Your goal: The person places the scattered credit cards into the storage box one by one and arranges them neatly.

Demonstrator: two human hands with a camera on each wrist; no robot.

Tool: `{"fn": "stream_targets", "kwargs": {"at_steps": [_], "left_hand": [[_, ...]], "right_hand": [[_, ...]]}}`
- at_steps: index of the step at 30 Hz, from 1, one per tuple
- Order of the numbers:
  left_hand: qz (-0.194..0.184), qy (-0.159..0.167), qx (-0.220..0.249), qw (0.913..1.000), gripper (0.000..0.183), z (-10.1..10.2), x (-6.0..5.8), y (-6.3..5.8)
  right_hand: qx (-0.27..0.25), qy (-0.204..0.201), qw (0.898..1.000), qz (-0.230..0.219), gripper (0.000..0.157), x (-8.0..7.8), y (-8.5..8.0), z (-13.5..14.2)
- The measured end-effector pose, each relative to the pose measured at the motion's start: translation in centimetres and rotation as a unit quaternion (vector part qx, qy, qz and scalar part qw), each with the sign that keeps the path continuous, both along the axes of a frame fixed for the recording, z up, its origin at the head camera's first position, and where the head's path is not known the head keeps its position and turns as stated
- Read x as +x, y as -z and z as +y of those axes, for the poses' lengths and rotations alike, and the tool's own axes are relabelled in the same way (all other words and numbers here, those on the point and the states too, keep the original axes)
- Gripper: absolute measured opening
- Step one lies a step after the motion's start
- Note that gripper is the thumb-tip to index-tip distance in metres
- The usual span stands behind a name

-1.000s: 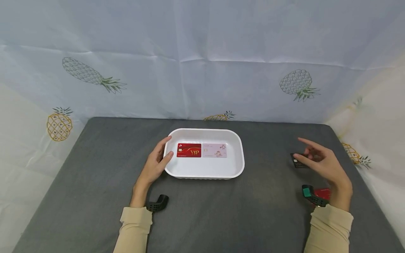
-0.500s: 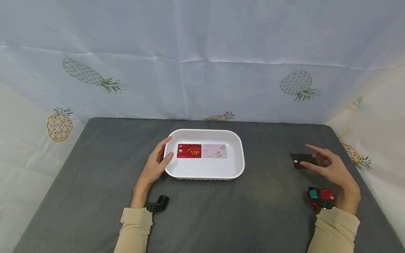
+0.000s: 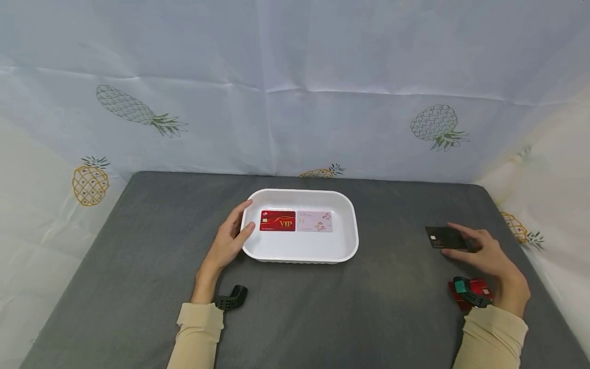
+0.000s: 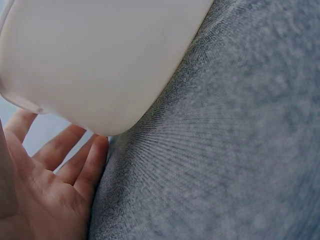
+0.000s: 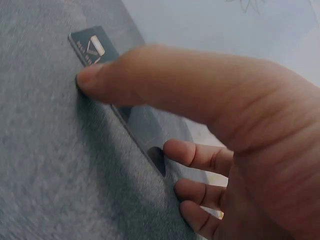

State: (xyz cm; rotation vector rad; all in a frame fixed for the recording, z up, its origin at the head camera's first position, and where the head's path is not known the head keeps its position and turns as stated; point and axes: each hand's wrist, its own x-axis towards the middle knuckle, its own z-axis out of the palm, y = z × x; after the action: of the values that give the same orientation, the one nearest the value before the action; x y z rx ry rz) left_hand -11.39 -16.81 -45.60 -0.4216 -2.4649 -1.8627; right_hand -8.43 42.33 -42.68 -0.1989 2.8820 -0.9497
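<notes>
In the head view, my left hand holds the left end of a white plastic tray, thumb over the rim and fingers along the outside. The left wrist view shows those fingers against the tray's outer wall. A red VIP card and a pink VIP card lie side by side in the tray. At the right, my right hand pinches a black VIP card across its long edges. That card lies flat on the cloth, with the thumb at its near edge in the right wrist view.
Red cards lie under the right wrist, partly covered by a black wrist device. Grey cloth covers the table. A pale pineapple-print curtain hangs behind it.
My right hand has shifted right and closer to me, and its forefinger and thumb have come to the black card's two long edges. The left hand and tray stay put.
</notes>
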Motion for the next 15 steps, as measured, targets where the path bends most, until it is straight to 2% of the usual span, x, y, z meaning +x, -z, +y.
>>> {"fn": "stream_targets", "kwargs": {"at_steps": [6, 12, 15], "left_hand": [[0.001, -0.002, -0.001, 1.0000, 0.060, 0.06, 0.07, 0.04], [0.000, -0.001, 0.004, 1.0000, 0.060, 0.04, 0.06, 0.06], [-0.001, -0.001, 0.004, 1.0000, 0.059, 0.06, 0.01, 0.07]], "right_hand": [[0.008, 0.006, 1.000, 0.014, 0.071, -0.10, 0.45, 0.09], [0.051, 0.034, 0.996, -0.062, 0.079, -0.24, 0.16, -0.04], [0.062, 0.022, 0.996, -0.060, 0.078, -0.47, 0.04, -0.04]]}}
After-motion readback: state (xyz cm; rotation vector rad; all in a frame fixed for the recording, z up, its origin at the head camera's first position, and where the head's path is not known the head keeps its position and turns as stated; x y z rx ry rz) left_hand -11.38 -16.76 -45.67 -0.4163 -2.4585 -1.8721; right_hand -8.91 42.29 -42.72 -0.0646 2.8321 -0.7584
